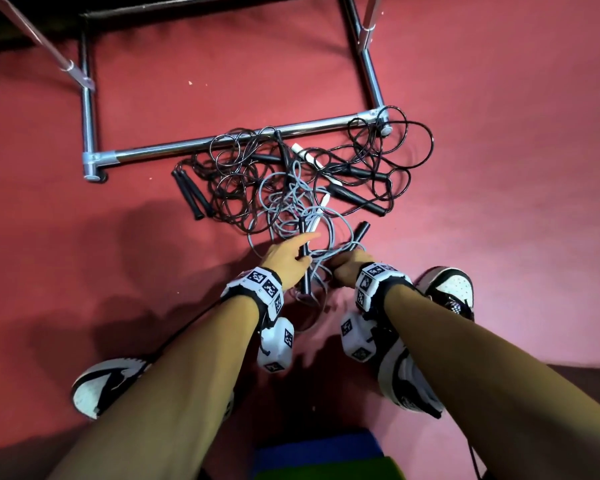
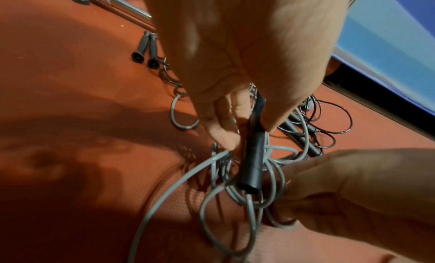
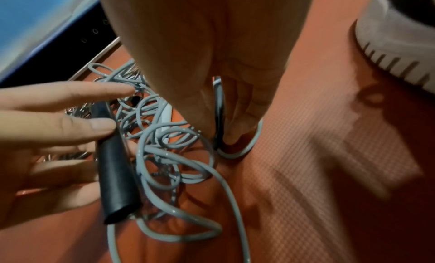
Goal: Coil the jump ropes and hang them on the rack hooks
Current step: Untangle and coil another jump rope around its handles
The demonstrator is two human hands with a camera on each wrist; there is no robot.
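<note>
Jump ropes (image 1: 291,178) lie in one big messy pile on the red floor (image 1: 499,168), just past both hands and close to the shiny bar of the metal rack (image 1: 222,142). Some ropes are thin and black, and one is grey (image 1: 274,199). The grey rope's loops spread under and around the hands. The left hand (image 1: 284,258) holds a black handle (image 2: 253,159) between its thumb and the lower fingers, and its first finger points straight out over the pile. The handle's open end points back toward the wrist. The right hand (image 1: 347,266) is right beside the left hand, almost touching it. Its fingers are curled around another black handle (image 1: 359,233), and that handle's far end sticks out past the knuckles. In the right wrist view, the grey rope bends in a loop under the right fingers (image 3: 242,121). Two more black handles (image 1: 191,194) lie side by side on the floor to the left of the left hand, past its fingers. Other black handles and a white one (image 1: 305,154) lie farther out in the pile. A black and white shoe (image 1: 447,292) sits on the floor just right of the right hand, and another shoe (image 1: 101,386) is back behind the left hand.
</note>
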